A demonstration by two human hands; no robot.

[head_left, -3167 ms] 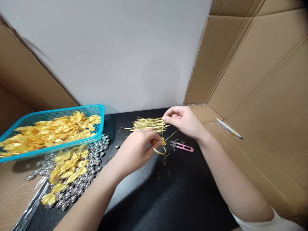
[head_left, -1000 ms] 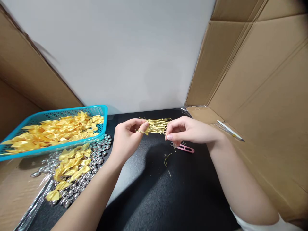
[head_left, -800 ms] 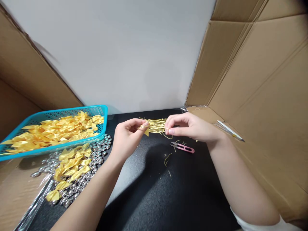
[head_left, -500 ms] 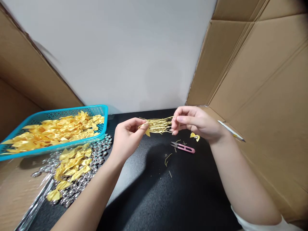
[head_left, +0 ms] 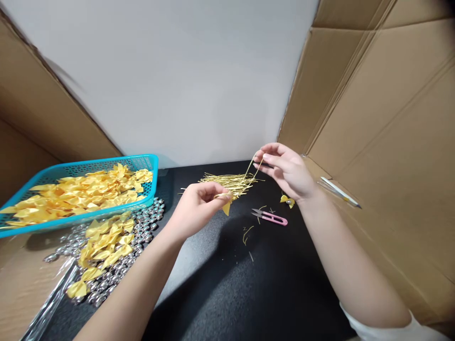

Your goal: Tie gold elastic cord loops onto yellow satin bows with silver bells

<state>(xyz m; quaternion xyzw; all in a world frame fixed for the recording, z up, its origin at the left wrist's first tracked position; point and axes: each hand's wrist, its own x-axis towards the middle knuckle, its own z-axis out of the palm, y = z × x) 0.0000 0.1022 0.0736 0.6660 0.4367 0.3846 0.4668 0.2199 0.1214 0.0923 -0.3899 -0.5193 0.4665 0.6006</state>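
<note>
My left hand is closed in a pinch on a yellow ribbon bow, mostly hidden behind the fingers. From there a thin gold cord rises in a loop to my right hand, whose thumb and fingertips pinch its upper bend. Behind the left hand lies a loose bundle of cut gold cords on the black table. Pink-handled thread snips rest below the right hand. Beside them is a yellow bow with a silver bell-like bead.
A turquoise basket of yellow bows stands at the left. In front of it are more bows among silver beads. Cord scraps lie mid-table. A white pen lies by the right cardboard wall.
My right hand has risen, drawing the cord up into a tall loop. My left hand has moved right and slightly nearer with the bow, uncovering more of the cord bundle.
</note>
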